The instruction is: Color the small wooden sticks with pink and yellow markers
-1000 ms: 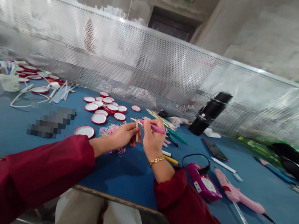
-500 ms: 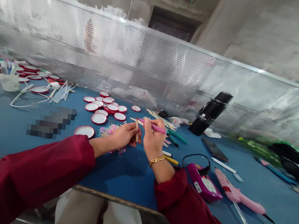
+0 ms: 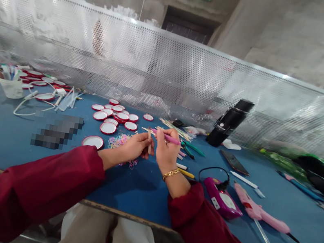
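Observation:
My left hand (image 3: 135,147) is closed on a small flat wooden stick (image 3: 149,146), which stands nearly upright between thumb and fingers. Wrapped around a pink pen (image 3: 172,140), my right hand (image 3: 166,154) brings the pen's left end close to the top of the stick. Whether the two touch, I cannot tell. Beside and partly under my left hand lies a heap of colourful small rubber bands (image 3: 117,141). Several red-rimmed lids (image 3: 108,128) with white insides lie beyond it. Pliers with green handles (image 3: 196,149) rest to the right of my right hand.
A black bottle (image 3: 226,126) stands at the back right, before a perforated metal screen (image 3: 188,76). On the right lie a purple box (image 3: 223,202) with a plugged-in cable and a pink glue gun (image 3: 259,210). A white cup of pens (image 3: 10,88) stands at left.
The view has shifted very slightly. Both hands keep nearly the same pose, still holding the wooden stick and the pink pen.

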Demonstrator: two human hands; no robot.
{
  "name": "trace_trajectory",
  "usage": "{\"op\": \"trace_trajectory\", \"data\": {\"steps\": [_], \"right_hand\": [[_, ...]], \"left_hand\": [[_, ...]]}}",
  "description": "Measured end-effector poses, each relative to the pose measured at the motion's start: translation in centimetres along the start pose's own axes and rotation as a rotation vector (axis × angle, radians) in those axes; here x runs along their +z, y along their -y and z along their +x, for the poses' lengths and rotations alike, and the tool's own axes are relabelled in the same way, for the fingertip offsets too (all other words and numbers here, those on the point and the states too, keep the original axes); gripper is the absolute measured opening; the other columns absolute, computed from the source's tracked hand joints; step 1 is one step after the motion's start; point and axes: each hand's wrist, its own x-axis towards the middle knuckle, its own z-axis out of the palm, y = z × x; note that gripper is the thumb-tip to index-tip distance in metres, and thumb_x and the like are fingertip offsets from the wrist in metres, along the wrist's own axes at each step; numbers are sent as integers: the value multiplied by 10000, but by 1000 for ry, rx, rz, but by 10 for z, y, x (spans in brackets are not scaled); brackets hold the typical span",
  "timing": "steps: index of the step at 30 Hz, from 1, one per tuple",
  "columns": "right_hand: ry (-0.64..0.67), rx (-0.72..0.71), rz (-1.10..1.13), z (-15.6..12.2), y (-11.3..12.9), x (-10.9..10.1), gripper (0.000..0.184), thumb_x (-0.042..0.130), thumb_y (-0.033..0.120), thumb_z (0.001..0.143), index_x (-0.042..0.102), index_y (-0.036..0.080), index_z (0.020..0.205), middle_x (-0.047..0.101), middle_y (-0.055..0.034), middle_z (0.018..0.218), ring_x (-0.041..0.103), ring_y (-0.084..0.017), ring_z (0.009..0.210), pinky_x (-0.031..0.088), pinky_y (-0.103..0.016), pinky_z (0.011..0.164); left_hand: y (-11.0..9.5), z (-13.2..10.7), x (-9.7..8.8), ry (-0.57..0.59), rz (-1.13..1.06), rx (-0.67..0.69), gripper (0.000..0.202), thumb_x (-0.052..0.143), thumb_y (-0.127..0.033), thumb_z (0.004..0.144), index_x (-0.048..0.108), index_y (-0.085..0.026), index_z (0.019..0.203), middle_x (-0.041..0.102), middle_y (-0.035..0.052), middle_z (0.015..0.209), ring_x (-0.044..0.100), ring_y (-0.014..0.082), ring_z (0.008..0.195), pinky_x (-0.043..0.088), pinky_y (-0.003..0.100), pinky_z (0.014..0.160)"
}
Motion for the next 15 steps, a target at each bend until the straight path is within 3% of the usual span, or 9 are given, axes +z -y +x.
{"op": "trace_trajectory", "data": {"steps": [15], "right_hand": [[-7,-23,-16,1,2,-1,188,574,333,862,533,205,731,541,23,679,534,-149,666,425,-298,650]], "left_hand": [[-6,-2,2,-5,34,-26,303,456,-473,867,505,-188,775,569,-24,602,554,104,458,397,213,442]]}}
